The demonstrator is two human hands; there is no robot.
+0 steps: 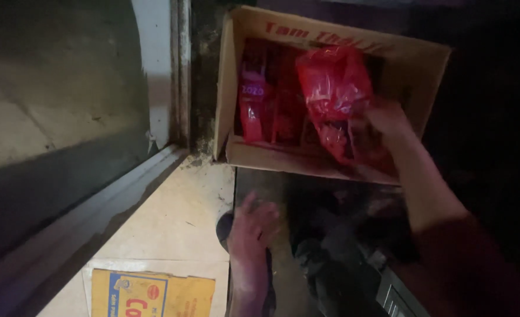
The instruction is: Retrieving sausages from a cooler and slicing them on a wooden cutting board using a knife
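While the right hand (pixel 383 120) is sunk into the open cardboard box (pixel 427 67), its grip is closed on a crumpled red plastic packet (pixel 333 82), which is held just above the box's contents, near the box's right wall. More red packets (pixel 254 111) are seen standing packed side by side along the left side of the box, so the box is judged to be largely full; whether the held packet is being put in or lifted out cannot be told from this single view. How many packets remain outside the box cannot be seen, since no loose ones are shown on the floor.

The left hand (pixel 251 232) is rested on the edge where the pale tiled floor (pixel 178 229) meets a darker strip; its fingers are spread and nothing is held in them, though a dark object (pixel 225 226) lies partly under it and cannot be made out. A flattened yellow carton (pixel 151 293) is laid at the floor's lower edge. A pale door frame and sill (pixel 160 76) run along the left of the box. Dark, unclear clutter (pixel 336 252) is piled below the box and crowds the space between the two hands; the dim light leaves much of it unreadable.
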